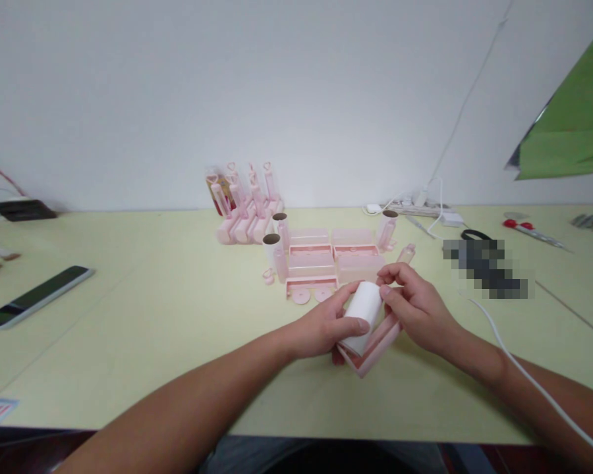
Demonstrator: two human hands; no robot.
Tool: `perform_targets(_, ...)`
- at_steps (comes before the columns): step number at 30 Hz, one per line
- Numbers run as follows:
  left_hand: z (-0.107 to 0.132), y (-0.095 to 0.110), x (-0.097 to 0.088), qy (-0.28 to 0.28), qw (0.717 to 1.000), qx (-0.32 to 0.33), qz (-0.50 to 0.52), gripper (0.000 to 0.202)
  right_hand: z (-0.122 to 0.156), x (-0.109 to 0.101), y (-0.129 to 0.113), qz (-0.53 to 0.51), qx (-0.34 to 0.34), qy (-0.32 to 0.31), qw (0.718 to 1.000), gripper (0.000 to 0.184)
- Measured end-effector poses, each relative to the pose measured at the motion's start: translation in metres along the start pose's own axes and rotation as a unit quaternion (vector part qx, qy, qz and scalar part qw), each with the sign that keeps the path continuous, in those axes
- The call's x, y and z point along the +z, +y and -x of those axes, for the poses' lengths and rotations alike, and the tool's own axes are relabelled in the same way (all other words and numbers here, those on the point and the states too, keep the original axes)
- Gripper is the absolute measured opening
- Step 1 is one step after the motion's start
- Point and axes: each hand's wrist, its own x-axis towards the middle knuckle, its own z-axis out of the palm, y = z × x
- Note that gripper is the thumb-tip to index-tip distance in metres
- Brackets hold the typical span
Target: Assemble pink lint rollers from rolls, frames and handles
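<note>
Across the yellow worktop [153, 368], translucent pink covers [311, 266] sit in 2 rows. Nearer the front edge, L hand [329, 326] grips a pink tray [381, 349] w/ a white roll [363, 305] tilted over it; R hand [420, 309] has fingertips by roll's upper end, can't tell if pinching. Flat pink discs [301, 296] lie near covers.

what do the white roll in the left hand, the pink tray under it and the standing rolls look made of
White roll: probably paper, matte; no sharp highlights.
Pink tray: likely moulded plastic, smooth; thin, even walls.
Standing rolls: seemingly white paper on cardboard; brown inside their open tops.
</note>
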Motion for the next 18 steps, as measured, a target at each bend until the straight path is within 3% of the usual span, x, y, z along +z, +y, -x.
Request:
perform_targets(6,0.001,-0.003,-0.007,-0.025,0.999,-0.044,-0.001,0.072,0.003,0.004,-0.001,-0.004,-0.001,-0.049,0.999,0.019)
perform_targets(10,0.004,0.001,-0.01,-0.024,0.996,-0.054,-0.064,0.07,0.006,0.011,-0.002,-0.037,0.004,-0.091,0.995,0.019)
perform_targets(18,0.009,0.012,-0.003,-0.046,0.987,-0.051,-0.144,0.065,0.004,0.016,-0.005,-0.121,0.057,-0.062,0.989,0.024)
